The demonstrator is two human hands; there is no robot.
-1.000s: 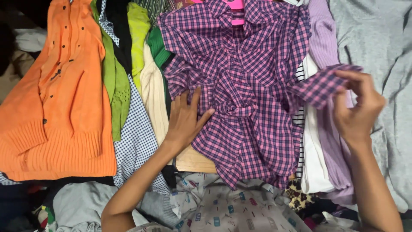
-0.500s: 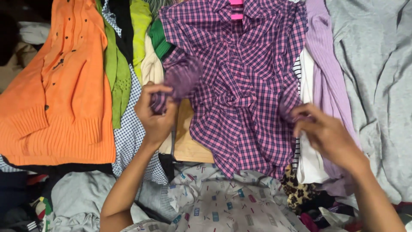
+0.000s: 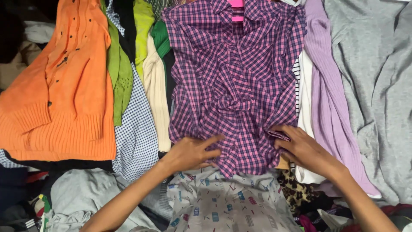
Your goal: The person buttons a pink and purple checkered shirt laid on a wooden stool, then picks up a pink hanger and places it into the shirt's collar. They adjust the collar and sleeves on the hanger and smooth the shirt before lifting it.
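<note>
A purple and pink checked shirt lies spread on a pile of clothes, still on a pink hanger at its collar. My left hand rests flat on the shirt's lower left hem, fingers apart. At the lower right hem my right hand presses on the cloth, with a fold of the checked fabric under its fingertips. Both sleeves are tucked in over the shirt's front.
An orange knitted cardigan lies at the left, beside green, cream and small-checked garments. A lilac ribbed top and grey sweatshirt lie at the right. A grey printed cloth lies below my hands, beside a leopard-print piece.
Both hands let go of the sleeves they were folding in and moved down to the shirt's bottom hem. The sleeves now lie tucked over the front.
</note>
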